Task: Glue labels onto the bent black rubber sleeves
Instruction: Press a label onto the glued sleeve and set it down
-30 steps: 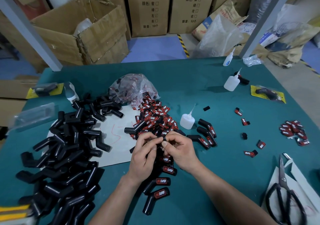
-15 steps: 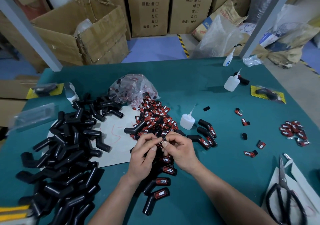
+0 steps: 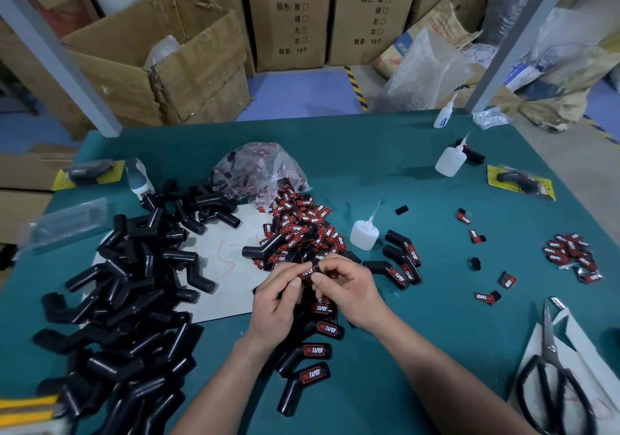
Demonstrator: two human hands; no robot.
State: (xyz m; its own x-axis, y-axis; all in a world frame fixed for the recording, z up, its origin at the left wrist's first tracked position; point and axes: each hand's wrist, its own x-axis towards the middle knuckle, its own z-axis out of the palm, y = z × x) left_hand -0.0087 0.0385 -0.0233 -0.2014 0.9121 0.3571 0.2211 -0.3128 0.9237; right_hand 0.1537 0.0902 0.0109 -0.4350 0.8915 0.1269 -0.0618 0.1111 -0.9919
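Note:
My left hand (image 3: 280, 300) and my right hand (image 3: 350, 288) meet over the table's middle and pinch one small red-and-black label (image 3: 308, 272) between their fingertips. Just beyond lies a heap of loose labels (image 3: 302, 230) with a bare bent sleeve (image 3: 265, 248) on it. A big pile of unlabelled black sleeves (image 3: 127, 287) covers the left side. Labelled sleeves (image 3: 310, 376) lie below my hands, and others (image 3: 402, 260) to the right. A white glue bottle (image 3: 365, 231) stands beside the label heap.
A plastic bag of labels (image 3: 261, 169) sits behind the heap. Two more glue bottles (image 3: 449, 159) stand far right, near a yellow-backed packet (image 3: 520, 183). Scattered labels (image 3: 573, 255) and black scissors (image 3: 550, 377) lie on the right. Cardboard boxes stand beyond the green table (image 3: 369, 166).
Both hands stayed together over the same spot; the fingers have worked the label slightly, and its printed face now shows between the fingertips.

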